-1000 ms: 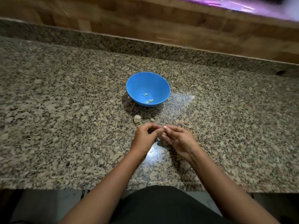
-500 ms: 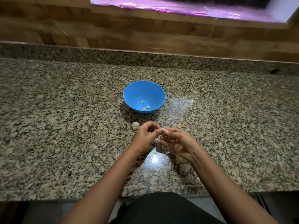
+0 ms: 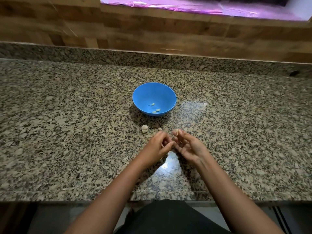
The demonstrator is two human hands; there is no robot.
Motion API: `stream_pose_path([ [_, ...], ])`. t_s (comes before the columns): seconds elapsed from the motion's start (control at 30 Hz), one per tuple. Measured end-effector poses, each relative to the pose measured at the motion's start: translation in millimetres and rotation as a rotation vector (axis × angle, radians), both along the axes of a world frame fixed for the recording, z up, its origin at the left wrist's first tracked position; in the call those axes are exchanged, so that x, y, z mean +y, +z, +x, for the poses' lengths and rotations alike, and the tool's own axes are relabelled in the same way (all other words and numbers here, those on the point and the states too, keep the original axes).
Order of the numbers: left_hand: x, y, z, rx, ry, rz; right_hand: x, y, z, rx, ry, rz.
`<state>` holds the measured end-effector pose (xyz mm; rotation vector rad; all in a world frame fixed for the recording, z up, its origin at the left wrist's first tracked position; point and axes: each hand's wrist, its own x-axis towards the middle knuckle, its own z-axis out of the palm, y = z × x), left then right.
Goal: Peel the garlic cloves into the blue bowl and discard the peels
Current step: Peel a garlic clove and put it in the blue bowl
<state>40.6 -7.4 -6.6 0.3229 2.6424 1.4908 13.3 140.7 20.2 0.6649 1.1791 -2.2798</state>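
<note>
I'm looking down on the speckled granite table (image 3: 67, 132), and both hands sit close together just near of centre. The right hand (image 3: 189, 146) has its palm turned up and pinches a pale garlic clove (image 3: 175, 132) between thumb and fingertips, so that grip is clamped on the clove. The left hand (image 3: 156, 146) curls its fingers in toward the right hand's fingers, thumb tip nearly touching them; whether it pinches a bit of peel I cannot tell from here, it's too small and blurred. Farther off, the blue bowl (image 3: 143, 97) stands upright on the table, well apart from the hands, with three small peeled cloves (image 3: 156, 109) lying low on its near inner wall. Between bowl and hands, a little to the left, rests a whitish garlic piece (image 3: 144, 128) still in its skin, and just right of it a tiny pale scrap (image 3: 160, 129) lies on the stone. A bright light glare (image 3: 166, 163) shines on the table near the wrists. At the far side runs a wooden backsplash (image 3: 152, 31) with a purple-lit strip (image 3: 202, 7) above it.
</note>
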Motion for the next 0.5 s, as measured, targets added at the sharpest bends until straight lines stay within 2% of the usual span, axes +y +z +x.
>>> stream_pose_path([
  [0.2, 4.8, 2.7, -3.3, -0.241, 0.282, 0.385, 3.7, -2.5, 0.9, 0.103, 0.088, 0.201],
  [0.5, 13.3, 8.5, -15.9, -0.377, 0.358, 0.53, -0.8, -0.1, 9.0, 0.316, 0.17, 0.344],
])
